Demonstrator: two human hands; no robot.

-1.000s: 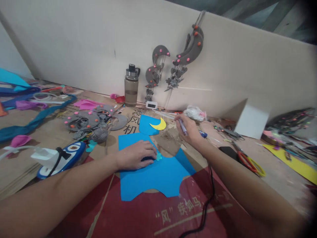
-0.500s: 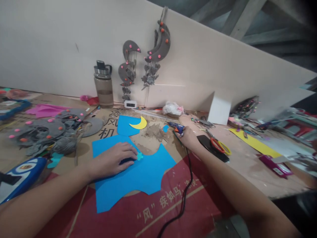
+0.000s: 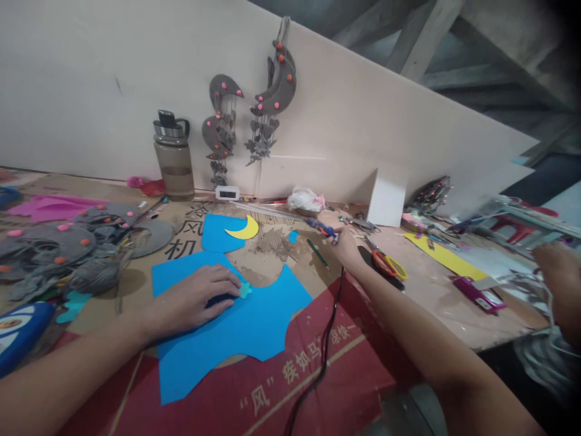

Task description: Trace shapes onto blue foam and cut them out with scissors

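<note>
My left hand (image 3: 197,300) lies on a large blue cut-out sheet (image 3: 254,330), thumb apart from its bent fingers. The fingertips touch a small teal flower-shaped piece (image 3: 245,290). My right hand (image 3: 347,249) is closed around a blue glue gun (image 3: 321,227), whose nozzle points left. Its black cord (image 3: 330,327) runs down toward me. Just left of that hand lies a dark green pencil (image 3: 318,253). Beyond the sheet are a smaller blue piece (image 3: 213,233) with a yellow crescent (image 3: 245,229) on it, and a little blue scrap (image 3: 293,236).
Orange-and-yellow scissors (image 3: 388,264) lie beside my right forearm, over a dark flat object. Grey felt ornaments (image 3: 54,242) and a water bottle (image 3: 175,163) stand left. A purple box-like object (image 3: 479,295) and another person's hand (image 3: 560,278) are at right.
My view has swung slightly right. My right hand and the glue gun have shifted a little right over the table, uncovering the pencil. Another person's hand has come into view.
</note>
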